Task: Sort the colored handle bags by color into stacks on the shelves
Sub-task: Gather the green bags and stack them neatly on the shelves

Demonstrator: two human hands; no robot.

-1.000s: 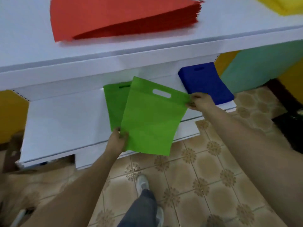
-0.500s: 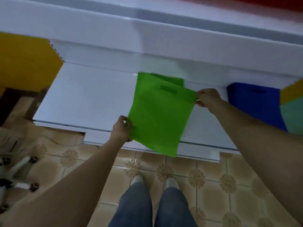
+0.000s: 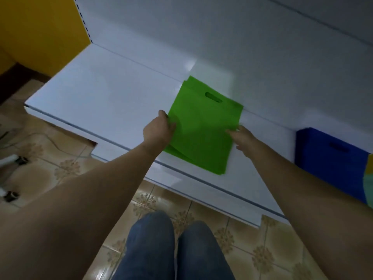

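Lay flat on white lower shelf [image 3: 113, 102]: bright green non-woven handle bag [image 3: 201, 134] atop green stack, L hand [image 3: 158, 130] gripping left edge, R hand [image 3: 242, 136] flat, fingers relaxed, touching right edge.

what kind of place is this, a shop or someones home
Most likely a small shop or stockroom, though that is a guess. White display shelving holds flat green handle bags and a stack of blue ones, sorted by colour, above a patterned tile floor with bright yellow walls.
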